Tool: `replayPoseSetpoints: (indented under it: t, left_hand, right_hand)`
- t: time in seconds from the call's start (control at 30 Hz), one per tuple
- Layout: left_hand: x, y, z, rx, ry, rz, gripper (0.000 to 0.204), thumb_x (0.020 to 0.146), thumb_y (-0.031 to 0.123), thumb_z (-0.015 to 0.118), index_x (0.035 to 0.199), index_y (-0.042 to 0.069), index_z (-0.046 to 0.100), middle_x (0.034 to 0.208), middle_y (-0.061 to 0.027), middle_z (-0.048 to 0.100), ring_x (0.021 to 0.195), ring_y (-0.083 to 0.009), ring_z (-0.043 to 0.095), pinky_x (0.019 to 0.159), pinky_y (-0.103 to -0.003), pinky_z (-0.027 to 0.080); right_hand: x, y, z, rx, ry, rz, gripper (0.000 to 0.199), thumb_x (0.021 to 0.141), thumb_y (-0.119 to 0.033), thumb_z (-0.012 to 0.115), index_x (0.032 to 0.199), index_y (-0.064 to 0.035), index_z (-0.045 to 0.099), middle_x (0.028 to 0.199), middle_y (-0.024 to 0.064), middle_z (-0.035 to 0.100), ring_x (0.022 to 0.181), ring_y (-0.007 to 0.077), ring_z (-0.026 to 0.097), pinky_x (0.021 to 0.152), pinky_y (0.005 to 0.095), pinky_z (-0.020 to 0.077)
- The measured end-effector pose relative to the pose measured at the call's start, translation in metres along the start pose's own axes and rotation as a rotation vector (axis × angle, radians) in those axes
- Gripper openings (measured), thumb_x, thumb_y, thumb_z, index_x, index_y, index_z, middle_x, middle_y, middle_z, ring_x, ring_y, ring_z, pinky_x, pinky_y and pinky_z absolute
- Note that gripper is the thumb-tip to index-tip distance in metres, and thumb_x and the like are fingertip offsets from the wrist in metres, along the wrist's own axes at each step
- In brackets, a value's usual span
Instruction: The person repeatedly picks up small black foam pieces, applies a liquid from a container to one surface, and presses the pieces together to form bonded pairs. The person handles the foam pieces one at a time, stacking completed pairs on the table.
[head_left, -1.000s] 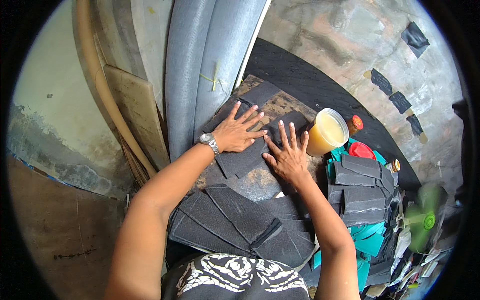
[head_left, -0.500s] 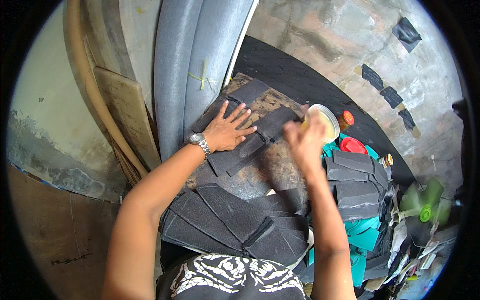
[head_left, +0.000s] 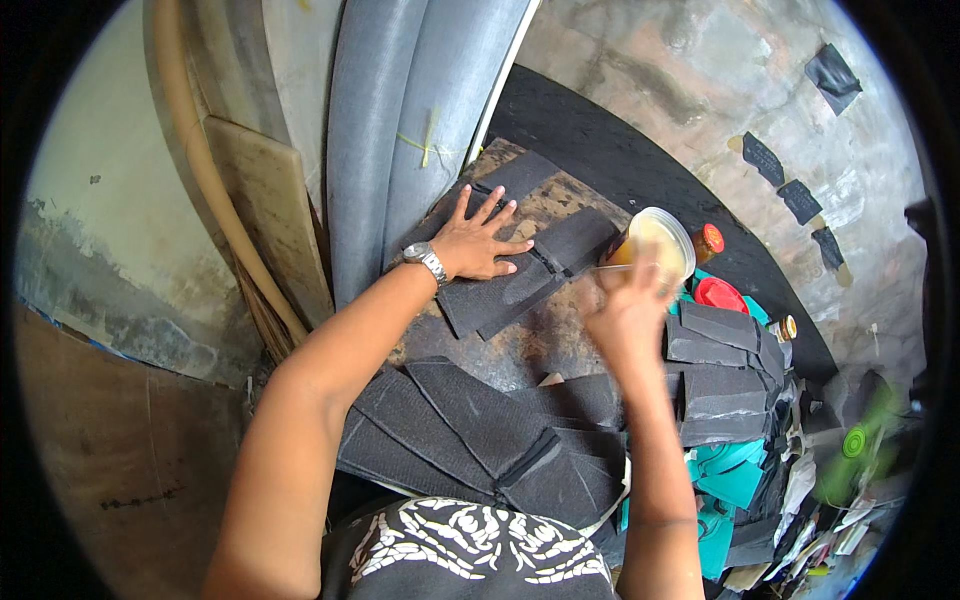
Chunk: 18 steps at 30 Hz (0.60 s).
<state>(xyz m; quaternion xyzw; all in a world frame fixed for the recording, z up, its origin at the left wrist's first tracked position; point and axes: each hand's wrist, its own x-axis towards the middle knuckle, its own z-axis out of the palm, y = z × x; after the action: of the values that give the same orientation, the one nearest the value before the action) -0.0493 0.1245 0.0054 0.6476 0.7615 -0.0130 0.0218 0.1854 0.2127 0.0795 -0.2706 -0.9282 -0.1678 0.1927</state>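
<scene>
The left hand point(head_left: 478, 243), wristwatch point(head_left: 427, 260) at its wrist, is laid flat with the fingers spread on a dark grey, rectangular fabric piece point(head_left: 520, 280) at the centre of the frame; nothing is grasped, the piece being pressed onto the worn brown counter point(head_left: 520, 345). The right hand point(head_left: 628, 310) is shown blurred to the right of centre, raised just below a round translucent plastic tub of yellowish liquid point(head_left: 660, 243); whether anything is held, or how far the fingers are closed, cannot be told. A thin pale stick-like shape is seen beside its fingers, too blurred to identify. A small bottle with an orange cap point(head_left: 706, 243) is set just right of the tub, and a red lid point(head_left: 718, 294) below it. A stack of dark grey cut pieces point(head_left: 722, 375) is placed at the right, over teal sheets point(head_left: 728, 480). Further overlapping dark grey strips point(head_left: 480, 430) are spread at the lower centre, near the patterned garment. Grey rolled sheets point(head_left: 400, 130) are stood upright at the upper centre, with a pale board point(head_left: 270, 220) to their left.
</scene>
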Motion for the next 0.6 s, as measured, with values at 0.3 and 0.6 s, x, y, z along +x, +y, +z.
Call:
replayPoseSetpoints:
  t: [0.3,0.6]
  left_hand:
    - [0.000,-0.001,-0.002,-0.055,0.004,-0.030,0.054,0.094,0.066,0.040,0.146,0.049,0.039,0.165,-0.0089,0.010,0.151,-0.0344,-0.011,0.114,-0.066,-0.011]
    - [0.000,-0.001,-0.001,-0.072,-0.025,-0.045,0.056,0.094,0.068,0.038,0.147,0.050,0.035,0.166,-0.0087,0.008,0.151,-0.0339,-0.013,0.114,-0.065,-0.013]
  right_hand:
    - [-0.036,-0.062,0.045,0.179,-0.442,-0.139,0.058,0.097,-0.056,0.044,0.146,-0.0240,0.049,0.163,0.0226,0.007,0.150,0.0456,-0.002,0.112,0.0702,0.0034]
    - [-0.030,-0.052,0.028,0.352,-0.318,-0.213,0.049,0.095,-0.052,0.051,0.134,-0.0243,0.061,0.161,0.0189,0.018,0.150,0.0440,0.006,0.112,0.0720,0.0074]
